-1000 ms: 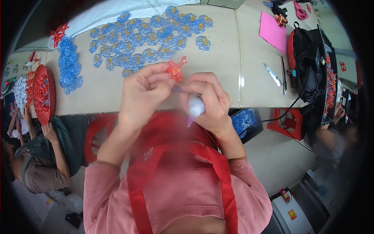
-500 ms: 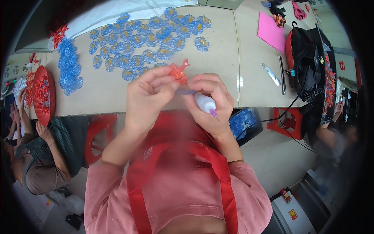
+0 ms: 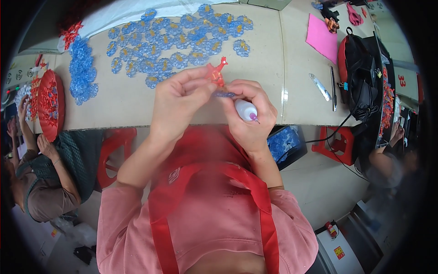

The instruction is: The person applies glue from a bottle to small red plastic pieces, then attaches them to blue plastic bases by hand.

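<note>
Above the table's front edge, my left hand (image 3: 175, 102) is closed, its fingertips pinching a small red plastic figure (image 3: 217, 75) with a raised, pronged top and gold marks. My right hand (image 3: 253, 128) is wrapped round a white squeeze bottle (image 3: 246, 109), whose purple tip points down toward me. A translucent bluish disc-like piece (image 3: 224, 94) sits edge-on between the fingertips of both hands, just under the figure. Whether it touches the figure is hard to make out. Fingers hide part of both pieces.
Many clear blue flower-shaped pieces with yellow centres (image 3: 182, 41) cover the far table. At left lie a blue heap (image 3: 82, 71) and a red tray (image 3: 50, 105) beside a co-worker. Right are a pink sheet (image 3: 321, 39), a blade (image 3: 319, 86), a pen (image 3: 333, 89) and a black bag (image 3: 360, 77).
Both hands have shifted slightly away from me and to the right with the red figure, the bluish piece and the bottle. The grips look the same.
</note>
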Available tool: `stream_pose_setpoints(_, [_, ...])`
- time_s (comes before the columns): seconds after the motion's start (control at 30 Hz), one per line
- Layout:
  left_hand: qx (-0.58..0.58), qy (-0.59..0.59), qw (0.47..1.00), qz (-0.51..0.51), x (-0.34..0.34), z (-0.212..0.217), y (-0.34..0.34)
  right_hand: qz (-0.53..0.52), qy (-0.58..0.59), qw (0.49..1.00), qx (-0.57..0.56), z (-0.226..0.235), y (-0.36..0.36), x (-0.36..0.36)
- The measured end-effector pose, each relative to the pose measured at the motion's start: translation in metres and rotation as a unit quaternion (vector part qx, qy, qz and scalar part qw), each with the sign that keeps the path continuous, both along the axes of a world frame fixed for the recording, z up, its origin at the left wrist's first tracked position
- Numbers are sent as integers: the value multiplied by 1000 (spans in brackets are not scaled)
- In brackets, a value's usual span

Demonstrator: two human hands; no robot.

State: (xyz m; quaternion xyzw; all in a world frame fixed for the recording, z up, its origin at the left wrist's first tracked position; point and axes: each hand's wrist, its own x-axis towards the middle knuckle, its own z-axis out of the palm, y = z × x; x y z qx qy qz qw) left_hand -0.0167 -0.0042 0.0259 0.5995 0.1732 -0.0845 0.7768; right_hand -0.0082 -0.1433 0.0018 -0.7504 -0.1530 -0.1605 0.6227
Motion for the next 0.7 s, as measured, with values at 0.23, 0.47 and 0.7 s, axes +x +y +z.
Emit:
stream_pose_setpoints(0.23, [-89,12,996,13,5,-5,1,0,0,1000,13,-4,3,6])
stream_pose_setpoints(0.47, [-102,-163,981,-6,-16,-7,-1,-45,-120,991,-27,15,1,-11])
stream_pose_setpoints(0.7, [-126,-188,973,-40,-21,-15,7,16,-135,990,-36,15,-3,-15])
